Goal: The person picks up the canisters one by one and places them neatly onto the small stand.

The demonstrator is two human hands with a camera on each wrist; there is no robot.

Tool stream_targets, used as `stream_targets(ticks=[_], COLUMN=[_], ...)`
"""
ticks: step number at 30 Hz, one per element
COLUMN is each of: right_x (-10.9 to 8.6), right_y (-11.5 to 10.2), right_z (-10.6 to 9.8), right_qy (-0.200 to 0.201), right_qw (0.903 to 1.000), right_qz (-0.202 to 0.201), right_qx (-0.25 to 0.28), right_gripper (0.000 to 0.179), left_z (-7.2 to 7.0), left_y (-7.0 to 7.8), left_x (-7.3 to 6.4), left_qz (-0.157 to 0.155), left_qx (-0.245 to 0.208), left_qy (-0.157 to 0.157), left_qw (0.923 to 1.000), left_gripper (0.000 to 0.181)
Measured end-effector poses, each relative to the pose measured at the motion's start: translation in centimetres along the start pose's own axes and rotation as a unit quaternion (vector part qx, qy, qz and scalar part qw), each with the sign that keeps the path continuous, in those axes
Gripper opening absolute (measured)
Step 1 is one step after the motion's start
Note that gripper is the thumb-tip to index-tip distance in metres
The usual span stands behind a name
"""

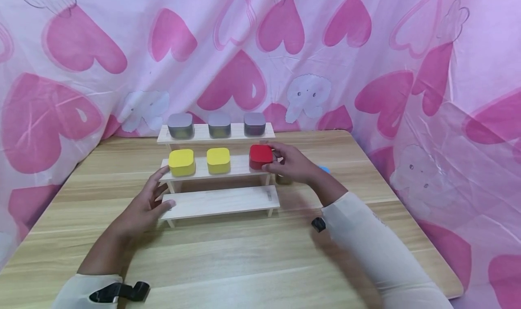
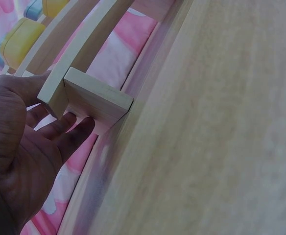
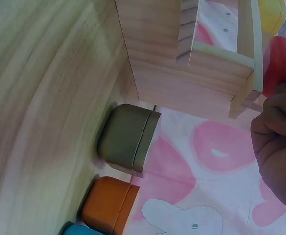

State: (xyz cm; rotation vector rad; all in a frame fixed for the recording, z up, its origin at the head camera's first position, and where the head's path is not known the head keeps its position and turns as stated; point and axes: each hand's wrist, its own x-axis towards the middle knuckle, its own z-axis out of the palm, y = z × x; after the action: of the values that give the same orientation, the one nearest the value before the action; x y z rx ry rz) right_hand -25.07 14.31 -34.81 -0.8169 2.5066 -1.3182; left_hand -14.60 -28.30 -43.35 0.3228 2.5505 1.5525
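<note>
A stepped wooden display stand (image 1: 221,202) with three levels stands on the table. My right hand (image 1: 291,162) pinches a small red rounded-square box (image 1: 260,156) at the right end of the middle level. Two yellow boxes (image 1: 218,159) sit on that level, further left. At the stand's left end, my left hand (image 1: 142,205) grips the lowest board (image 2: 59,90), thumb on top and fingers (image 2: 77,139) against its end support. My left index finger reaches up beside the leftmost yellow box (image 1: 182,163).
Three grey boxes (image 1: 220,125) line the top level. Right of the stand, on the table (image 1: 244,263), are an olive-brown box (image 3: 126,137), an orange box (image 3: 106,203) and a blue box (image 3: 79,229). A pink heart-patterned curtain (image 1: 236,37) hangs behind the table.
</note>
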Motion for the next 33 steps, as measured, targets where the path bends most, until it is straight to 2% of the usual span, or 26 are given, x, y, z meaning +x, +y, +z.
stream_targets(ticks=[5,13,22,27,33], right_x=[0.42,0.39,0.45,0.52,0.64], right_y=[0.02,0.03,-0.25,-0.23,-0.25], right_z=[-0.11,0.32,0.29,0.22,0.01], right_qy=[-0.008,-0.014,-0.012,-0.021,-0.031], right_qw=[0.9999,0.9998,0.9994,0.9993,0.9984], right_qz=[-0.01,0.014,0.026,0.023,0.041], right_qx=[0.0,-0.007,-0.019,-0.018,-0.024], right_gripper=[0.067,0.062,0.066,0.063,0.066], left_z=[-0.02,0.04,-0.01,0.03,-0.01], left_y=[0.13,0.08,0.17,0.12,0.29], left_x=[-0.07,0.01,-0.05,-0.1,-0.16], left_qz=[0.004,0.008,0.007,0.012,0.007], left_qx=[-0.003,-0.005,0.0,0.001,0.009], left_qy=[0.0,0.0,0.002,0.001,0.002], left_qw=[1.0,1.0,1.0,0.9999,0.9999], left_gripper=[0.103,0.103,0.103,0.104,0.103])
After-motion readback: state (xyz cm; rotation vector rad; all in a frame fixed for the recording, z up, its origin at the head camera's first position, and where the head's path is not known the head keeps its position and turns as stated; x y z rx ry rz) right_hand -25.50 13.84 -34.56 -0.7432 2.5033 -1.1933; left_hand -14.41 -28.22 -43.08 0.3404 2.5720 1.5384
